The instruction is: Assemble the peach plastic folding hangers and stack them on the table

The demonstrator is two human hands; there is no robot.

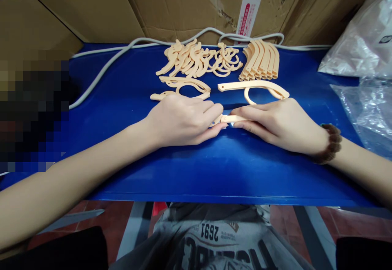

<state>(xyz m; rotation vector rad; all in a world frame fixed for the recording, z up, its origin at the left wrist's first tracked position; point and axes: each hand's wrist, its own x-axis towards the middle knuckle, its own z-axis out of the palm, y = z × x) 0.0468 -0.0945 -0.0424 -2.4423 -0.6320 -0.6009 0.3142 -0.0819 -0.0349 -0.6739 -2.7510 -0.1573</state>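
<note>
Your left hand (183, 119) and right hand (278, 125) both pinch the thin plastic piece (230, 119) with closed fingertips, low over the table (214, 172). Squeeze unevenly and I judge it could snap or flick out, scattering the loose parts (196, 59) behind the piece.

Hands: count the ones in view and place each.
2. The left hand and right hand rest on the blue table, both pinching one plastic piece between them. The blurred patch at left could hide more.
</note>
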